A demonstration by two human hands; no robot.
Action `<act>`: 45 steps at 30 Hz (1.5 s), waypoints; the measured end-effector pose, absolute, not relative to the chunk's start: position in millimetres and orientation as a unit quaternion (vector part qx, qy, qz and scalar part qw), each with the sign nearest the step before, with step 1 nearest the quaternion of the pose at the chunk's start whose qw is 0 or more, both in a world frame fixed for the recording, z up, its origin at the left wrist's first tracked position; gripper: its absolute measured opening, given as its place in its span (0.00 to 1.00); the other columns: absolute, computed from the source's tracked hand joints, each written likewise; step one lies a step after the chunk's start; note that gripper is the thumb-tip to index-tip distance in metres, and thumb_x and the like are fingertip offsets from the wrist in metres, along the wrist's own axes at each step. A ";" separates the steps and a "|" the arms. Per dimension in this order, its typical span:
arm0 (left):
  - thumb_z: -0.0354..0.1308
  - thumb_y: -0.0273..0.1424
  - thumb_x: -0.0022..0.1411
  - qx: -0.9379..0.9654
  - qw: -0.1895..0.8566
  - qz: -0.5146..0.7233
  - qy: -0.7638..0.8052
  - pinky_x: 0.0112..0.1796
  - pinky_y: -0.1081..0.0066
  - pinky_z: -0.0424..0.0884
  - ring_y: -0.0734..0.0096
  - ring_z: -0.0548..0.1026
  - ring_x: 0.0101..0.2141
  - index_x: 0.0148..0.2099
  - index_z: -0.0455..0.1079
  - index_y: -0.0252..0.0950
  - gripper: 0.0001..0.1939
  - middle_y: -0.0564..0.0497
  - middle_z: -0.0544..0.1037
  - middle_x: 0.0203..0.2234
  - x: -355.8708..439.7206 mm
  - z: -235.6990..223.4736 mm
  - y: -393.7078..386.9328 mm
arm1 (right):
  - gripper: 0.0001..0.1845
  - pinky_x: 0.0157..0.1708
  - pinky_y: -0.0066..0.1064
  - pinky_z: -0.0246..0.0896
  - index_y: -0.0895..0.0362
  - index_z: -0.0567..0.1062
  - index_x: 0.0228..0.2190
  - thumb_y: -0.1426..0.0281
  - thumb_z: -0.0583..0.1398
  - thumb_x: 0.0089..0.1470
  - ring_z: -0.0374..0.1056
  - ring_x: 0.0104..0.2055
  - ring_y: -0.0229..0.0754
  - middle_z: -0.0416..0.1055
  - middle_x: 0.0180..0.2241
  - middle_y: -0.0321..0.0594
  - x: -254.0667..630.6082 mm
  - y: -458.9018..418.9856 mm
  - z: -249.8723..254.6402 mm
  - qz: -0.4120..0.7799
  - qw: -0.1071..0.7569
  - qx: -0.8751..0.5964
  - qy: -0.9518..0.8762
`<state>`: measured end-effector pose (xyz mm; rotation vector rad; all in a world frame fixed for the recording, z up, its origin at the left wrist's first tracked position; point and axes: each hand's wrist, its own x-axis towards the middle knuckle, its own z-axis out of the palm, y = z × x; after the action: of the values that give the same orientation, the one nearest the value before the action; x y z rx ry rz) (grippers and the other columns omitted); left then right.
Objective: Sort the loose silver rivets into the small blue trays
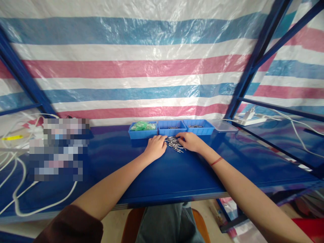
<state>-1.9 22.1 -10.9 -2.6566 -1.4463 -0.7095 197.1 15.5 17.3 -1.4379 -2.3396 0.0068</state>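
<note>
A loose heap of shiny metal pop rivets (175, 144) lies on the blue tabletop (162, 179), between my two hands. My left hand (155, 147) is closed at the heap's left side, its fingers curled and the tips hidden at the rivets. At the upper right edge, my right hand (190, 140) bends its fingers and thumb down onto the rivets in a pinch. Just behind stand three blue bins: the left bin (143, 134) contains green-and-clear plastic packets (143, 126), while the middle bin (172, 132) and the right bin (199, 130) contain small metal pieces.
A clear plastic lid (225, 126) lies right of the bins. Farther right is a white power strip (250, 118) with cables. White cables (19, 202) loop over the table's left side, beside a blurred-out area. Blue metal posts (249, 74) frame a striped plastic sheet (141, 67).
</note>
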 end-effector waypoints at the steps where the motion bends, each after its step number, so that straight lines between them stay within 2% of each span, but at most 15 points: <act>1: 0.45 0.30 0.62 -0.853 0.019 -0.234 -0.466 0.45 0.58 0.63 0.57 0.67 0.45 0.53 0.64 0.36 0.18 0.43 0.71 0.45 -2.0 -11.7 23.2 | 0.14 0.34 0.31 0.60 0.55 0.75 0.39 0.72 0.53 0.53 0.70 0.33 0.42 0.75 0.34 0.41 196.3 15.5 16.6 0.002 0.199 -0.511 -0.836; 10: 0.43 0.34 0.63 -0.846 0.054 -0.184 -0.498 0.41 0.56 0.62 0.54 0.66 0.44 0.53 0.64 0.36 0.19 0.41 0.70 0.43 -0.4 -10.8 21.1 | 0.16 0.38 0.30 0.60 0.55 0.74 0.42 0.73 0.52 0.53 0.70 0.39 0.44 0.74 0.40 0.43 186.2 15.2 10.1 -0.012 0.188 -0.513 -0.837; 19: 0.46 0.34 0.63 -0.853 0.027 -0.226 -0.470 0.42 0.59 0.62 0.59 0.66 0.42 0.41 0.68 0.39 0.10 0.47 0.71 0.41 -1.9 -9.1 19.7 | 0.16 0.36 0.28 0.59 0.54 0.74 0.41 0.73 0.51 0.54 0.69 0.38 0.42 0.74 0.38 0.42 182.3 11.4 11.3 -0.015 0.181 -0.507 -0.842; 23: 0.47 0.33 0.63 -0.849 0.016 -0.237 -0.473 0.40 0.60 0.62 0.60 0.68 0.40 0.40 0.68 0.39 0.09 0.48 0.74 0.37 -1.1 -8.0 18.8 | 0.15 0.33 0.28 0.58 0.53 0.74 0.40 0.71 0.52 0.53 0.69 0.33 0.40 0.73 0.35 0.41 180.6 8.7 13.6 -0.016 0.185 -0.507 -0.842; 26: 0.49 0.31 0.62 -0.846 -0.006 -0.248 -0.471 0.40 0.61 0.63 0.61 0.70 0.39 0.41 0.68 0.40 0.08 0.49 0.75 0.36 -1.3 -8.5 20.0 | 0.15 0.32 0.27 0.58 0.52 0.74 0.41 0.69 0.53 0.54 0.68 0.31 0.38 0.72 0.33 0.40 178.9 7.8 13.6 -0.015 0.201 -0.496 -0.844; 31: 0.50 0.26 0.60 -0.851 -0.066 -0.310 -0.419 0.41 0.67 0.66 0.68 0.72 0.39 0.45 0.66 0.39 0.11 0.51 0.74 0.35 -3.1 -9.9 25.2 | 0.14 0.35 0.27 0.58 0.54 0.75 0.41 0.70 0.53 0.54 0.67 0.33 0.38 0.70 0.34 0.41 177.3 9.6 10.5 -0.012 0.228 -0.473 -0.851; 36: 0.49 0.25 0.61 -0.853 -0.076 -0.379 -0.349 0.42 0.69 0.67 0.70 0.71 0.38 0.46 0.66 0.38 0.12 0.50 0.73 0.34 -2.1 -6.8 24.5 | 0.13 0.36 0.29 0.59 0.56 0.75 0.39 0.71 0.52 0.55 0.66 0.34 0.39 0.69 0.33 0.42 177.2 10.8 10.3 -0.011 0.269 -0.435 -0.859; 42: 0.51 0.26 0.60 -0.832 -0.102 -0.443 -0.318 0.42 0.69 0.69 0.71 0.72 0.37 0.45 0.67 0.38 0.11 0.50 0.73 0.35 0.8 -4.1 21.4 | 0.13 0.40 0.31 0.61 0.56 0.75 0.37 0.75 0.52 0.54 0.66 0.37 0.39 0.70 0.36 0.43 174.8 12.0 10.3 0.057 0.337 -0.370 -0.864; 45: 0.52 0.26 0.60 -0.807 -0.133 -0.478 -0.321 0.41 0.70 0.70 0.72 0.73 0.36 0.45 0.67 0.37 0.10 0.50 0.74 0.34 1.3 -4.1 22.2 | 0.10 0.39 0.32 0.61 0.58 0.76 0.33 0.73 0.54 0.53 0.67 0.36 0.39 0.71 0.34 0.42 172.9 12.8 9.8 0.094 0.355 -0.372 -0.852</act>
<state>1.3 22.2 -4.1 -2.7746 -1.1028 -1.6446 172.9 12.8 9.8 -0.9614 -2.2030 0.2436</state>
